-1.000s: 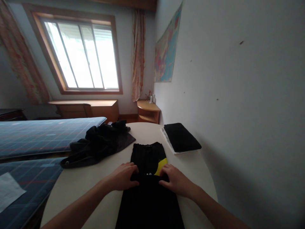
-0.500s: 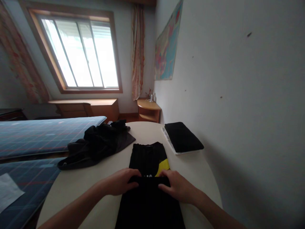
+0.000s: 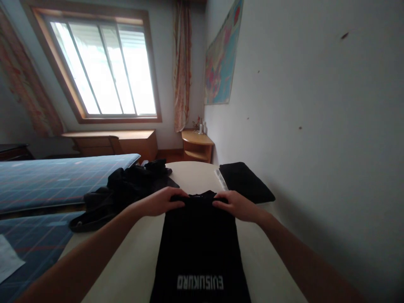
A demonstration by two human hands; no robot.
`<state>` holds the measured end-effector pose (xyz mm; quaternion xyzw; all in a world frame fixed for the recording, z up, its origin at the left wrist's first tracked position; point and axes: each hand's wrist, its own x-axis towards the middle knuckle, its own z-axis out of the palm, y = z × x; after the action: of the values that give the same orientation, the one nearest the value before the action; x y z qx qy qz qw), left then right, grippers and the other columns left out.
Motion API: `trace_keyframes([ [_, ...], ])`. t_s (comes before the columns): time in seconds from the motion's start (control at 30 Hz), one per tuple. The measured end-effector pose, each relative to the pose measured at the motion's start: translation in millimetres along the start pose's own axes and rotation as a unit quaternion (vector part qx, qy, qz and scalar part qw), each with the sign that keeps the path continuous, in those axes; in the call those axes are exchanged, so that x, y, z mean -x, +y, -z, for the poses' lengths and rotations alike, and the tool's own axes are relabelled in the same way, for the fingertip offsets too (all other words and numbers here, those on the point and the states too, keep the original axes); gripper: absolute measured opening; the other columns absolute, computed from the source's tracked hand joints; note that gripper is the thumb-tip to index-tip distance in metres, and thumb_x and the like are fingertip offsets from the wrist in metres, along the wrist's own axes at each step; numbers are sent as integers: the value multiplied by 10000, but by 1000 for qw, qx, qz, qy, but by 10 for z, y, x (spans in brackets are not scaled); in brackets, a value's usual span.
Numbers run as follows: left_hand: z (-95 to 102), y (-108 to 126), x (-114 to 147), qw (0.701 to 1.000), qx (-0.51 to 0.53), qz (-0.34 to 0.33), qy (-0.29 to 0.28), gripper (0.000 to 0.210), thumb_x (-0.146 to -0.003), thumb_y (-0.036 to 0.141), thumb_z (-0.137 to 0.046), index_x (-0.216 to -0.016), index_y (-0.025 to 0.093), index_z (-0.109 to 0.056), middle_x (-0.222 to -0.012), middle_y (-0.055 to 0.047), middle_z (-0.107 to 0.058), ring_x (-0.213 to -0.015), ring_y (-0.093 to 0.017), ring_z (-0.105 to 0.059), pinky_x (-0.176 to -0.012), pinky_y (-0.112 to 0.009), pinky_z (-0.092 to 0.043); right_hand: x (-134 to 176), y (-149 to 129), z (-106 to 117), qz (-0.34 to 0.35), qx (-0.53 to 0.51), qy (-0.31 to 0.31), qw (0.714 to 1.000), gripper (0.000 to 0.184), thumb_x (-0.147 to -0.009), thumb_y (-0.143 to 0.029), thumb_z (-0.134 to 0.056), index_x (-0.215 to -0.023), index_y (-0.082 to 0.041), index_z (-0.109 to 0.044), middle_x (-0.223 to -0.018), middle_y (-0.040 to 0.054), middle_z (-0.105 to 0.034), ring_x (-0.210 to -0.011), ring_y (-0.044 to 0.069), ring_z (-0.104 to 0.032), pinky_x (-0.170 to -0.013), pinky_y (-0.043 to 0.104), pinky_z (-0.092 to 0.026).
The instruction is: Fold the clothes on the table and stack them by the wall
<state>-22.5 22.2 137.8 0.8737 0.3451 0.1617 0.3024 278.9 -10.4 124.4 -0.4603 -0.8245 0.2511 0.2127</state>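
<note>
A black shirt (image 3: 202, 244) with white block letters, upside down from here, lies in a narrow folded strip on the round pale table (image 3: 129, 256). My left hand (image 3: 164, 201) pinches the left corner of its folded edge between thumb and fingers. Opposite it, my right hand (image 3: 236, 205) grips the right corner of the same edge. Just beyond the edge a little of the shirt's far end shows between my hands. The yellow patch is hidden under the folded part.
A crumpled dark garment (image 3: 126, 189) lies at the table's left side. At the back right a folded black cloth (image 3: 246, 181) rests on a white sheet, close to the wall (image 3: 331, 176). Blue plaid mattresses (image 3: 63, 179) stand to the left.
Both hands have moved away from me, carrying the folded edge toward the shirt's far end. The yellow patch is now covered, and the white letters have come into view near me.
</note>
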Motion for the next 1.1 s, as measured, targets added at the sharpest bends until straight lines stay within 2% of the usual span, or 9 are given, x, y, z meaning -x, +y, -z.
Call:
trace_keyframes([
  [0.13, 174, -228, -337, 998, -19, -12, 52, 296, -883, 297, -582, -1136, 188, -688, -1088, -38, -730, -998, -217, -660, -946, -324, -484, -435, 190, 181, 17, 41, 20, 999, 284, -929, -363, -550, -1060, -173, -716, -1042, 78, -733, -945, 235, -664, -871, 336, -475],
  [0.23, 122, -488, -525, 996, -31, 9, 86, 296, -869, 253, -578, -1135, 177, -683, -1107, -48, -726, -1015, -213, -661, -959, -324, -486, -674, 384, 165, -4, 64, 35, 997, 269, -915, -265, -562, -1126, -163, -694, -1134, 100, -714, -1029, 235, -657, -940, 343, -467],
  [0.43, -286, -1042, -710, 986, -58, 86, 134, 309, -845, 177, -591, -1143, 153, -667, -1062, -83, -734, -981, -226, -680, -910, -331, -514, -895, 786, -251, -102, 108, 49, 988, 338, -882, -102, -559, -1206, -147, -640, -1181, 117, -693, -1080, 215, -647, -948, 311, -467],
  [0.57, -512, -1223, -728, 974, -87, 125, 169, 350, -811, 114, -611, -1156, 163, -652, -1089, -92, -722, -1041, -249, -671, -946, -355, -508, -924, 933, -531, -134, 127, 70, 980, 382, -841, -27, -514, -1181, -136, -648, -1186, 127, -681, -1103, 220, -632, -964, 316, -450],
  [0.67, -594, -1176, -715, 962, -112, 130, 213, 363, -824, 78, -568, -1167, 173, -640, -1171, -97, -678, -1089, -244, -647, -990, -366, -490, -912, 929, -607, -132, 135, 92, 978, 382, -837, -16, -468, -1131, -154, -669, -1176, 98, -678, -1101, 193, -621, -984, 287, -427],
  [0.8, -735, -919, -636, 948, -145, 106, 264, 353, -913, 145, -499, -1245, 197, -608, -1358, -101, -569, -1241, -255, -552, -1095, -404, -413, -857, 803, -641, -121, 153, 141, 971, 403, -855, -27, -423, -1140, -169, -669, -1226, 87, -645, -1181, 190, -556, -1059, 288, -357],
  [0.93, -1039, -683, -491, 954, -208, 62, 205, 428, -974, 307, -485, -1389, 212, -532, -1515, -87, -458, -1398, -276, -409, -1162, -439, -336, -745, 645, -794, -95, 212, 174, 957, 333, -931, -178, -468, -1194, -188, -672, -1363, 98, -580, -1290, 250, -467, -1117, 371, -296],
  [1.03, -1251, -637, -419, 953, -245, 103, 143, 513, -990, 361, -454, -1479, 204, -449, -1588, -94, -354, -1478, -309, -271, -1193, -507, -252, -650, 590, -955, -83, 213, 118, 966, 414, -992, -352, -438, -1346, -203, -594, -1484, 95, -495, -1389, 256, -383, -1165, 413, -233],
  [1.1, -1319, -647, -410, 947, -257, 139, 132, 537, -997, 392, -436, -1502, 209, -422, -1600, -99, -324, -1491, -316, -230, -1201, -518, -218, -607, 586, -1025, -98, 202, 70, 972, 493, -1009, -434, -402, -1443, -225, -505, -1563, 84, -398, -1456, 262, -292, -1191, 454, -176],
])
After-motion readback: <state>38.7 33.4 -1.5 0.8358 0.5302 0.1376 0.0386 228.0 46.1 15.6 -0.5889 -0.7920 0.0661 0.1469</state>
